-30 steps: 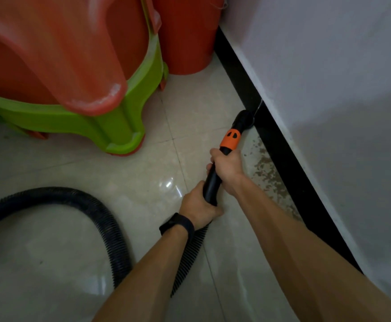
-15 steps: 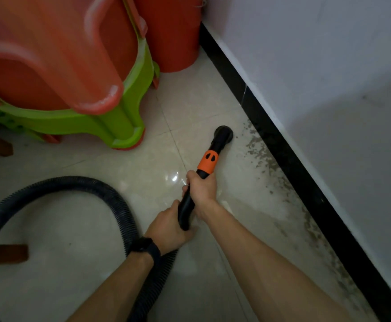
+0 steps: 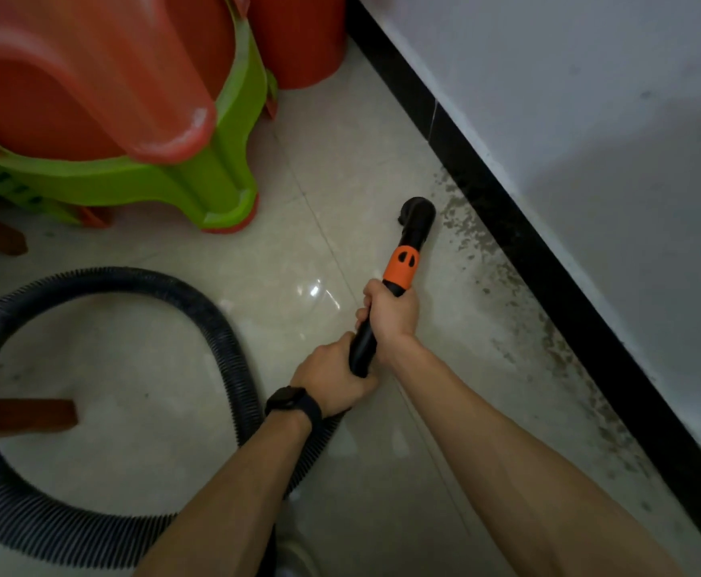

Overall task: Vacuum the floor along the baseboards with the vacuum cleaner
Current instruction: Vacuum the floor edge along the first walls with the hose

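Both hands gripped the black plastic vacuum wand [image 3: 398, 270] with its orange collar: my left hand [image 3: 332, 381] low by the ribbed black hose [image 3: 215, 322], my right hand [image 3: 392, 316] ahead. Beyond them its round black nozzle [image 3: 417, 214] sat on the tile floor [image 3: 340, 160], near the black baseboard [image 3: 548, 260]; I judged keeping it flat and closer best.

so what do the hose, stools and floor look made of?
Hose: likely flexible plastic, matte black, ribbed corrugations. Stools: moulded plastic by look, smooth orange and green, rounded legs. Floor: probably glazed tile, glossy, grout lines and light glare.
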The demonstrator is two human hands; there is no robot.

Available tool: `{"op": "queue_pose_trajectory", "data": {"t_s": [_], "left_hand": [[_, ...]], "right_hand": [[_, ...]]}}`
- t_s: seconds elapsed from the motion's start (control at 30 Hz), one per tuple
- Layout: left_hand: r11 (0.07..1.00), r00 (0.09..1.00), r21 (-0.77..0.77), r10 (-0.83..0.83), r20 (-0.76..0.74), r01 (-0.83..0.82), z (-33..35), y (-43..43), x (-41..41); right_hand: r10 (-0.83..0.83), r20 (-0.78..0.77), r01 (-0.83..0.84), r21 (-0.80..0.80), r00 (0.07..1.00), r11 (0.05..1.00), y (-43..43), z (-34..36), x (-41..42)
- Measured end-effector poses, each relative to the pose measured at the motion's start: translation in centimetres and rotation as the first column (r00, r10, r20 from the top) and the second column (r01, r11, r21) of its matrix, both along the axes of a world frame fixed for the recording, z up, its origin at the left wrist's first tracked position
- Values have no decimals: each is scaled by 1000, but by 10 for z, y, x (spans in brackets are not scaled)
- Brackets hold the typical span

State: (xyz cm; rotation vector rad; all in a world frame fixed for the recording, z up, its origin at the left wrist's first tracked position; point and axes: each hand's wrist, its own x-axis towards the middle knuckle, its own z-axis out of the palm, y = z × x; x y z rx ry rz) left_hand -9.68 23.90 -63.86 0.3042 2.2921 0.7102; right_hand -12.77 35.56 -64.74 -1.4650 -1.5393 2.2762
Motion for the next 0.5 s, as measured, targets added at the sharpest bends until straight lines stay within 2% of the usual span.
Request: {"op": "queue_pose_trajectory", "data": {"t_s": [0.1,0.27,0.5], "left_hand": [[989,993,91,119,-3,-118,-3,18,-7],[907,932,223,363,12,-356,-12,42,-6],[858,899,271,430,85,-436,-23,53,-37]], "right_hand": [[9,8,-9,59,1000,998,14,-1,-19],[72,36,-76,130,997,989,26,-7,-44],[86,20,-87,127,996,988,39,-13,-68]]}}
